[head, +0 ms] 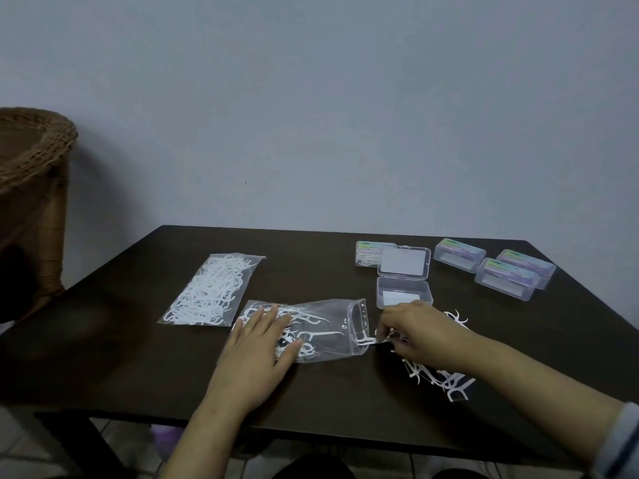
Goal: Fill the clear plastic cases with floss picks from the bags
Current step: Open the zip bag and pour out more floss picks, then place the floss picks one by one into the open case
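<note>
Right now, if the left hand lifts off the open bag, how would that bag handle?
Likely floppy: the open bag is thin clear film, wrinkled under the flat left hand. Probably light, with few picks inside. It may slide on the smooth table as the right hand pulls picks from its mouth.

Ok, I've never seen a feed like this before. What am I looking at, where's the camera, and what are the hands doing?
There is no machine here: a person works with bare hands, filmed by one camera on their head looking down at a dark brown table. The left hand presses flat on an opened clear plastic bag of white floss picks. The right hand pinches one white floss pick at the bag's mouth. Loose white picks lie under the right arm. Behind sit an open clear plastic case, a sealed full bag of picks and four closed clear cases with coloured labels.
</note>
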